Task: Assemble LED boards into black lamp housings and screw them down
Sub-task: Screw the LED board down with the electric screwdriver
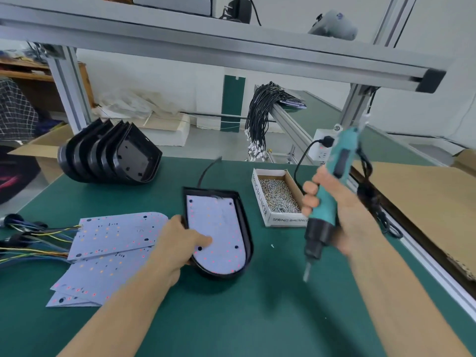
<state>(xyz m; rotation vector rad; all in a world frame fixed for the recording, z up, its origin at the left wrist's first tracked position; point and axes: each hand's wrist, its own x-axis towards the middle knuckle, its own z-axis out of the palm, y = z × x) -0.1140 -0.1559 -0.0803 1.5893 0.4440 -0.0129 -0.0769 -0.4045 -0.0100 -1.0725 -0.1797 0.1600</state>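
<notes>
Head view, one entry per item, hands first. Left hand [180,238]: thumb laid on the white LED board [215,235], fingers curled round the left rim of the black lamp housing [246,240], gripping it. Right hand [332,204]: fingers wrapped tight round a teal electric screwdriver [328,202], held clear above the counter [257,318], bit pointing down toward 7 o'clock, tool body leaning up toward 1 o'clock. Housing: flat on the green counter at frame centre, rounded end toward 6 o'clock, board seated inside it, a dark cable leaving its far edge toward 12 o'clock. Screw box [279,199]: open white cardboard, filled with silver screws, just beside the housing at its 2 o'clock, partly behind the screwdriver. Spare LED boards [110,251]: overlapping stack at 9 o'clock of the housing, coloured wires [33,240] trailing off toward the left edge. Empty housings [110,153]: nested row standing on edge at 10 o'clock. Black wire bundle [260,117]: draped over an aluminium rail at 12 o'clock, beyond the counter.
</notes>
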